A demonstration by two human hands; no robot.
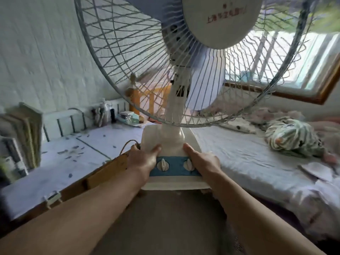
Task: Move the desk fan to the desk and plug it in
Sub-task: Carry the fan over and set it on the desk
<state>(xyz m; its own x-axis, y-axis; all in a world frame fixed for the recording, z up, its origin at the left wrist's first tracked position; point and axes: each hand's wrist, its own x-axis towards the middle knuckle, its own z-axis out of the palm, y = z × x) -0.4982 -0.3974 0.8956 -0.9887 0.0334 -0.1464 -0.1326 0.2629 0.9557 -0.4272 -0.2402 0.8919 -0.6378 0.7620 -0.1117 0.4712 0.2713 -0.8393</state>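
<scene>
A white desk fan (174, 111) with a blue control strip, two white knobs and a large wire cage fills the middle of the view, held in the air over the floor. My left hand (144, 159) grips the left side of its base, and my right hand (201, 161) grips the right side. A brownish cord (127, 144) loops out from the base by my left hand; its plug is hidden. The desk (77, 159), wooden-edged with a pale patterned cloth, lies to the left.
Books (24, 133) stand at the desk's left end, with bottles and small items (104, 113) along its back rail. A bed (257, 159) with crumpled bedding (292, 137) is on the right. A window (294, 67) sits behind the fan. Bare floor (165, 218) lies below.
</scene>
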